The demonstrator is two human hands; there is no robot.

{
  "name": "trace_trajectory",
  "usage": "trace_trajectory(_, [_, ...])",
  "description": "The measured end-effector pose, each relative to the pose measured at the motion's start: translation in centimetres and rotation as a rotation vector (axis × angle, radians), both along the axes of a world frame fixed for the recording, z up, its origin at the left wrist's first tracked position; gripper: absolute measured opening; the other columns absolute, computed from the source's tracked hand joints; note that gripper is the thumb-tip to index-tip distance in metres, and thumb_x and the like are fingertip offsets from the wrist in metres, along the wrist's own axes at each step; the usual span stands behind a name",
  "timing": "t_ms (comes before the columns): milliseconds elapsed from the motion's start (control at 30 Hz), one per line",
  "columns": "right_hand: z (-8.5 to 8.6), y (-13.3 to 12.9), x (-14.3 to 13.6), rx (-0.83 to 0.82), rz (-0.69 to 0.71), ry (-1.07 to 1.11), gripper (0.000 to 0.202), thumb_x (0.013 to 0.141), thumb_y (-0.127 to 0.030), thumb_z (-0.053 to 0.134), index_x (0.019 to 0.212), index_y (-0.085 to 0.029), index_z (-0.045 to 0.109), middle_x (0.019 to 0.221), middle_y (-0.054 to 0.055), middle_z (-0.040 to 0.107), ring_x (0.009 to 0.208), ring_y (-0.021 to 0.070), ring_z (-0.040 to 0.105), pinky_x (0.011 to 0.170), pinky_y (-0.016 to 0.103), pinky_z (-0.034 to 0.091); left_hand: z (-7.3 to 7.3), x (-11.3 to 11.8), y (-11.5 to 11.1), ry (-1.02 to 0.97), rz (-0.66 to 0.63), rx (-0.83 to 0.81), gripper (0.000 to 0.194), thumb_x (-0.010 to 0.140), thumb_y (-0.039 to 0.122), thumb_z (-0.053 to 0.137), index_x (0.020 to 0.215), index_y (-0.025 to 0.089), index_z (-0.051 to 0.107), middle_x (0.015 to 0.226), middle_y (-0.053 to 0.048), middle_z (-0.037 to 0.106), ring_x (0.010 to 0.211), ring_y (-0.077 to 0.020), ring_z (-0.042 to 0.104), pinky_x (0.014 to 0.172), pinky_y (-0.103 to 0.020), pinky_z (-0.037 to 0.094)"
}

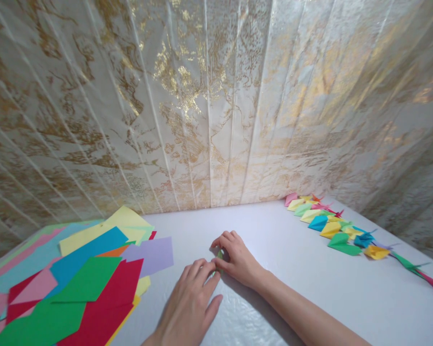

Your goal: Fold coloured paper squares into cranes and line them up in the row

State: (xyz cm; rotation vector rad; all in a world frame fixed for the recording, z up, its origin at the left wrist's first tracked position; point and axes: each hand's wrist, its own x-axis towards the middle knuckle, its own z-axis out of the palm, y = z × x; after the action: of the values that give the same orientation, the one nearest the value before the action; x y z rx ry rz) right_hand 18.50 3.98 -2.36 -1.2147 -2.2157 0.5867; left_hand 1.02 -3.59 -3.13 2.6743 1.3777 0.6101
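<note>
Fingers (223, 264) mostly hide the little green paper (220, 254), can't make out its shape; colored sheets (88, 281) get cropped bottom-left.

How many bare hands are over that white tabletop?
2: the bare left hand, nearer the camera, and the bare right hand, just beyond it, meeting at a small pale-green piece. No other hands show.

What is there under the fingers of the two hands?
A small light-green piece, apparently paper, shows between the left hand and right hand; they cover the rest, hiding its full shape.
</note>
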Motion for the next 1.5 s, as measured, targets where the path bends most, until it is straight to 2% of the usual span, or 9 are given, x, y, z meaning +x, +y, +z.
trace_trajectory(200, [-0.3, -0.7, -0.2, 0.035, -0.113, -0.085, 0.032, 0.081, -0.025, 0.074, 0.11, -0.019, 0.062, 0.109, 0.008, 0.058, 0.102, 0.0278, 0.048, 0.091, 0.042, 0.038, 0.5, 0.5, 0.0, -0.001, 0.007, -0.081, 0.028, 0.089, 0.012, 0.06, 0.117, 0.018, 0.063, 0.115, -0.008, 0.064, 0.109, -0.0288, 0.054, 0.093, -0.048, 0.049])
trace_trajectory(467, [-1.1, 1.4, 0.9, 0.071, -0.18, -0.116, 0.021, 0.09, -0.015, 0.059, 0.111, -0.019, 0.063, 0.107, 0.01, 0.059, 0.101, 0.0286, 0.05, 0.09, 0.043, 0.037, 1.0, 0.6, -0.3, -0.019, 0.019, -0.128, 0.027, 0.088, 0.01, 0.06, 0.113, 0.019, 0.063, 0.114, -0.008, 0.062, 0.108, -0.0287, 0.054, 0.092, -0.048, 0.049])
trace_trajectory(667, [-0.4, 0.8, 1.3, 0.1, -0.092, -0.069, 0.024, 0.097, -0.018, 0.052, 0.121, -0.019, 0.056, 0.11, 0.007, 0.062, 0.103, 0.0212, 0.053, 0.094, 0.035, 0.043, 0.3, 0.3, -0.3, -0.019, 0.029, -0.06, 0.03, 0.088, 0.011, 0.059, 0.116, 0.019, 0.063, 0.128, -0.011, 0.058, 0.117, -0.0311, 0.052, 0.097, -0.051, 0.047])
trace_trajectory(800, [-0.6, -0.7, 0.5, 0.126, -0.057, -0.115, 0.043, 0.088, -0.029, 0.07, 0.128, -0.019, 0.056, 0.13, 0.011, 0.057, 0.118, 0.0275, 0.049, 0.103, 0.041, 0.04, 0.6, 0.4, -0.5, 0.022, 0.062, -0.087, 0.027, 0.088, 0.013, 0.059, 0.113, 0.021, 0.065, 0.123, -0.009, 0.061, 0.112, -0.0295, 0.055, 0.094, -0.049, 0.049])
trace_trajectory(967, [-1.3, 0.5, 0.3, 0.134, -0.14, -0.17, 0.043, 0.09, -0.027, 0.066, 0.131, -0.018, 0.057, 0.134, 0.016, 0.054, 0.122, 0.0355, 0.045, 0.101, 0.052, 0.039, 1.2, 0.6, -0.7, 0.09, 0.057, -0.103, 0.034, 0.09, 0.014, 0.056, 0.123, 0.019, 0.065, 0.121, -0.01, 0.065, 0.111, -0.0308, 0.057, 0.094, -0.05, 0.05])
trace_trajectory(1067, [-1.2, 1.3, 0.9, 0.135, -0.147, -0.18, 0.04, 0.093, -0.025, 0.061, 0.132, -0.017, 0.056, 0.135, 0.016, 0.054, 0.122, 0.0348, 0.045, 0.102, 0.052, 0.039, 1.3, 0.6, -0.7, 0.176, 0.054, -0.105, 0.041, 0.092, 0.016, 0.054, 0.133, 0.017, 0.06, 0.131, -0.014, 0.063, 0.12, -0.0333, 0.055, 0.1, -0.053, 0.048])
trace_trajectory(1233, [-0.7, 0.4, 1.3, 0.141, -0.043, -0.17, 0.043, 0.096, -0.024, 0.057, 0.138, -0.018, 0.051, 0.143, 0.013, 0.05, 0.128, 0.0262, 0.044, 0.108, 0.041, 0.038, 0.9, 0.9, -0.7, 0.274, 0.075, -0.051, 0.042, 0.093, 0.02, 0.054, 0.135, 0.017, 0.06, 0.134, -0.013, 0.063, 0.123, -0.0321, 0.056, 0.102, -0.05, 0.048])
trace_trajectory(1333, [-0.7, -0.5, 1.0, 0.128, -0.01, -0.215, 0.053, 0.09, -0.029, 0.065, 0.141, -0.021, 0.05, 0.147, 0.013, 0.047, 0.131, 0.0302, 0.041, 0.109, 0.046, 0.037, 0.4, 1.1, -0.7, 0.3, 0.076, 0.015, 0.043, 0.092, 0.021, 0.056, 0.135, 0.015, 0.059, 0.134, -0.014, 0.063, 0.121, -0.031, 0.057, 0.102, -0.047, 0.049])
trace_trajectory(1500, [-0.8, -0.8, 0.5, 0.102, -0.037, -0.303, 0.055, 0.092, -0.03, 0.061, 0.145, -0.023, 0.049, 0.149, 0.013, 0.046, 0.134, 0.0316, 0.041, 0.11, 0.048, 0.036, 0.3, 1.2, -1.1, 0.316, 0.083, 0.066, 0.042, 0.092, 0.026, 0.06, 0.132, 0.013, 0.061, 0.131, -0.012, 0.066, 0.119, -0.0289, 0.058, 0.101, -0.044, 0.049])
